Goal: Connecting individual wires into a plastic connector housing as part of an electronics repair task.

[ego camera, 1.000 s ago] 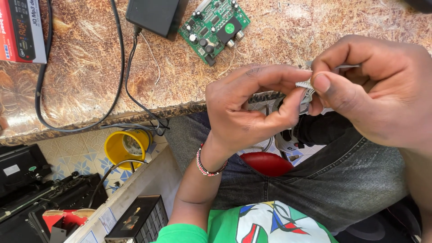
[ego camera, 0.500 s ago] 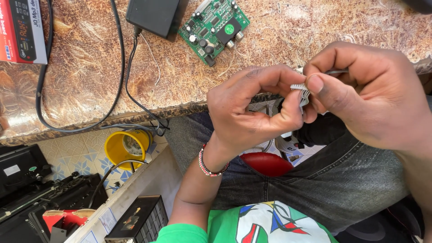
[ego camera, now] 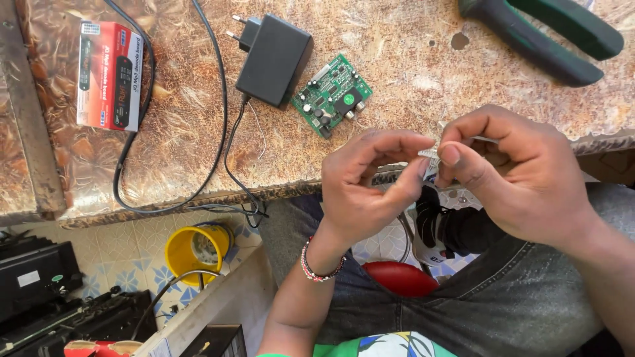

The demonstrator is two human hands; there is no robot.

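Note:
My left hand [ego camera: 370, 182] and my right hand [ego camera: 512, 168] meet just below the table's front edge. Between their fingertips they pinch a small white connector [ego camera: 430, 155] with thin wires. Left thumb and forefinger grip one side, right thumb and forefinger the other. Most of the connector is hidden by the fingers. A beaded bracelet [ego camera: 321, 268] circles my left wrist. A green circuit board [ego camera: 332, 96] lies on the table just above my left hand.
A black power adapter [ego camera: 273, 61] with its cable [ego camera: 221, 132] lies beside the board. A red box [ego camera: 109, 74] sits at the far left. Green-handled pliers [ego camera: 542, 33] rest top right. A yellow container [ego camera: 195, 251] and black equipment [ego camera: 46, 297] stand on the floor.
The camera has tilted, so more of the table shows, including the pliers. Both hands stay pinched on the small connector and have drifted slightly lower and closer together.

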